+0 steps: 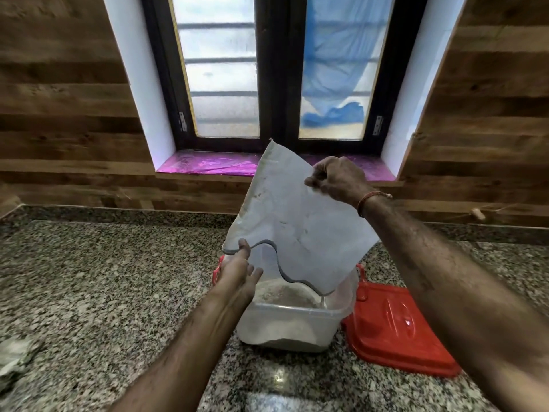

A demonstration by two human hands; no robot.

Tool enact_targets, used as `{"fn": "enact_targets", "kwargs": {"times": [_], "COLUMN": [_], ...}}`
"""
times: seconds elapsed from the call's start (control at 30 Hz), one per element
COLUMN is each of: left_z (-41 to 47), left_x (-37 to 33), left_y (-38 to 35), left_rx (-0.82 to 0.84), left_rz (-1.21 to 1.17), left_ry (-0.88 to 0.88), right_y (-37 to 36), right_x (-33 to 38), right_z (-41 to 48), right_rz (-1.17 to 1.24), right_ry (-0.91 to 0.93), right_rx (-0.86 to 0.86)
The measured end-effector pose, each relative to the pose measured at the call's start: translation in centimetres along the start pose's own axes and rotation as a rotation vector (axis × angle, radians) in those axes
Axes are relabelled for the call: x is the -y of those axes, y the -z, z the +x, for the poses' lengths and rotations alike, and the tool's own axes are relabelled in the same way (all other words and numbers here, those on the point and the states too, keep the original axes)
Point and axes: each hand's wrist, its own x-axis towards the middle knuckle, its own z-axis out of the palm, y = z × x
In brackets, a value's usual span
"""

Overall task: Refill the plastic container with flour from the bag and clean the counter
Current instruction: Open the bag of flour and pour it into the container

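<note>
A pale plastic flour bag (300,221) hangs upside down and nearly flat, its open mouth over a clear plastic container (289,322). My right hand (338,178) pinches the bag's raised bottom edge. My left hand (237,270) holds the left rim of the bag's mouth with thumb and fingers. A thin stream of flour falls from the mouth's lowest corner into the container, which holds a mound of flour. The container has red handles and stands on the speckled granite counter (104,278).
The container's red lid (395,325) lies flat on the counter right of it. A crumpled grey cloth or paper (12,361) sits at the left edge. Behind the counter are a wood-panelled wall and a window with a magenta sill (208,165).
</note>
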Motion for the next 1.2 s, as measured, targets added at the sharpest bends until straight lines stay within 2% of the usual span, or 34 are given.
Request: {"fn": "enact_targets", "kwargs": {"times": [0.27,0.47,0.57,0.67,0.83,0.97,1.1,1.2], "left_z": [1.4,2.4,2.1,2.1,1.6,1.1,-1.1,-1.4], "left_x": [0.8,2.6,2.9,2.4,2.1,2.1,1.9,1.3], "left_y": [-1.8,-1.7,-1.7,-1.4,-1.2,-1.0,-1.8,-2.7], "left_rx": [-0.067,0.004,-0.068,-0.136,-0.142,-0.112,-0.047,-0.026], "left_rz": [0.003,0.068,0.112,0.149,0.145,0.228,0.316,0.389], "left_ry": [-0.023,0.015,0.024,-0.002,0.059,0.088,0.016,-0.056], "right_y": [0.6,0.8,0.6,0.6,0.1,0.2,0.9,1.2], "right_x": [0.0,-0.1,-0.6,-1.0,-0.9,-1.2,-1.3,-1.2], "right_z": [0.1,0.1,0.2,0.6,1.3,1.3,1.2,0.9], "right_rz": [-0.061,-0.201,-0.245,-0.208,-0.117,-0.053,-0.05,-0.052], "right_ry": [0.047,0.054,0.014,-0.044,-0.078,-0.093,-0.059,-0.048], "right_rx": [0.056,-0.019,-0.044,-0.061,-0.086,-0.054,0.041,0.035]}}
